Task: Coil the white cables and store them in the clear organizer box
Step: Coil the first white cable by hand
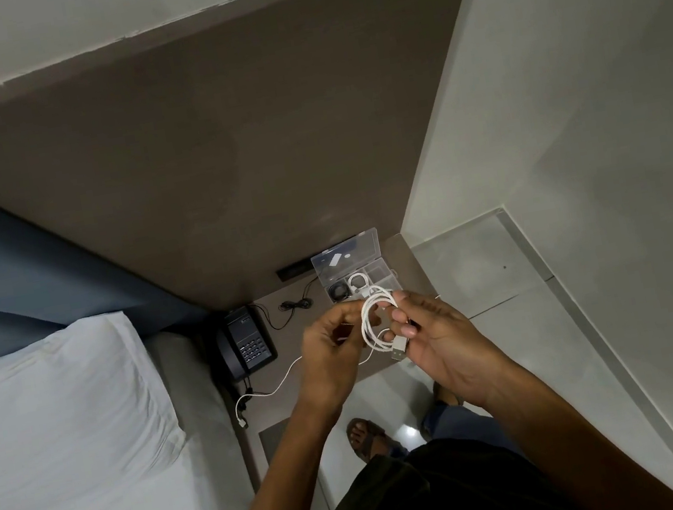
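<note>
Brown nightstand (pixel 405 263), clear organizer box (pixel 357 271), black phone (pixel 247 343), white cable (pixel 269 393)

Brown headboard panel (pixel 217 141) against pale wall (pixel 560 61), white pillow (pixel 49 414), glossy tiled floor (pixel 514 314), bedside table (pixel 301 376)

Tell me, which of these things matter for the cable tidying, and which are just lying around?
Part of the job:
white cable, half coiled between left hand and right hand
its loose tail
clear organizer box, lid open, one white coil already inside

Just lying about:
black telephone
thin black cord
pillow
</note>
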The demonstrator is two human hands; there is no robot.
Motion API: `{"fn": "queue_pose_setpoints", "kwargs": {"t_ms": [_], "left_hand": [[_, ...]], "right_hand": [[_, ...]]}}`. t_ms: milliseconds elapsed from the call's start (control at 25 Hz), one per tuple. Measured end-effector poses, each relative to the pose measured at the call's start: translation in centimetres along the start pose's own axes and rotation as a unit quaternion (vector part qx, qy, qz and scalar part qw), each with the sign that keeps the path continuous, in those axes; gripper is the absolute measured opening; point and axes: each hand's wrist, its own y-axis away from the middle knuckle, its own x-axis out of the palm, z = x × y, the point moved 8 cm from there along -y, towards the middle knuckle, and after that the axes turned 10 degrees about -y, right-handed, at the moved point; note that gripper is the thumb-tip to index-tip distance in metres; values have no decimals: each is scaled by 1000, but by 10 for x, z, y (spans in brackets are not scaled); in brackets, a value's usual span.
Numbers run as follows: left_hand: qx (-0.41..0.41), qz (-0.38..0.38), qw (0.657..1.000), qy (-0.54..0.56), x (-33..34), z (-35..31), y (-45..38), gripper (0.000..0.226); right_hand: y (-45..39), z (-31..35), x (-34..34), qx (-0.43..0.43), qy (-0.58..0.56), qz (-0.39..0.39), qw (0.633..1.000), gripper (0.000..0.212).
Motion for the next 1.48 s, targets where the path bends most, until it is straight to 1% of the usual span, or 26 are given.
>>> {"fn": "queue_pose_setpoints", "kwargs": {"t_ms": [80, 160, 240, 320, 400, 520, 600, 680, 800, 960, 1040, 1080, 1160, 1200, 1240, 1320, 1360, 1400, 1480], "left_hand": [[-20, 20, 998, 51, 3, 5, 0, 25], [-52, 47, 992, 103, 13, 9, 0, 28], [-91, 52, 985, 137, 22, 11, -5, 30], [-124, 53, 982, 136, 30, 5, -12, 40], [-109, 54, 986, 117, 40, -9, -19, 45], [-56, 28, 994, 89, 52, -29, -31, 25], [-38, 27, 996, 76, 50, -28, -34, 22], [-53, 26, 996, 65, 60, -30, -43, 20], [-84, 32, 994, 56, 85, -32, -56, 17], [-146, 23, 984, 98, 110, -18, -78, 20], [-187, 22, 964, 185, 125, -6, -86, 18], [-217, 28, 941, 257, 135, 1, -86, 17], [-290, 43, 867, 404, 161, 23, -87, 17], [-319, 43, 832, 452, 171, 39, -92, 17], [-341, 40, 813, 471, 178, 58, -99, 14], [-360, 38, 809, 464, 186, 100, -118, 9], [-370, 37, 811, 452, 188, 120, -127, 13], [-376, 36, 819, 433, 188, 138, -135, 16], [-378, 45, 839, 390, 187, 184, -158, 21]], "right_hand": [[-4, 6, -1, -12, 0, -3, 1000, 24], [-8, 14, -6, -18, -3, -6, 1000, 26], [-12, 20, -10, -10, -11, -3, 1000, 31], [-17, 26, -14, -1, -1, 3, 1000, 36], [-24, 40, -18, 7, 9, 10, 1000, 39], [-36, 65, -30, 15, 28, 15, 999, 35], [-38, 68, -31, 22, 27, 15, 999, 38], [-46, 80, -39, 41, 28, 26, 998, 39], [-63, 96, -56, 73, 51, 37, 995, 33], [-87, 110, -79, 109, 50, 53, 991, 28], [-102, 113, -91, 127, 51, 63, 989, 29], [-108, 114, -97, 133, 57, 67, 987, 31], [-129, 112, -114, 133, 86, 67, 985, 30], [-144, 109, -126, 128, 105, 63, 984, 29], [-159, 103, -140, 124, 120, 52, 984, 27], [-192, 83, -170, 117, 173, 25, 978, 25], [-206, 74, -185, 110, 220, 9, 969, 24], [-220, 66, -197, 101, 259, -6, 960, 24], [-252, 43, -225, 89, 270, -30, 958, 27]]}}
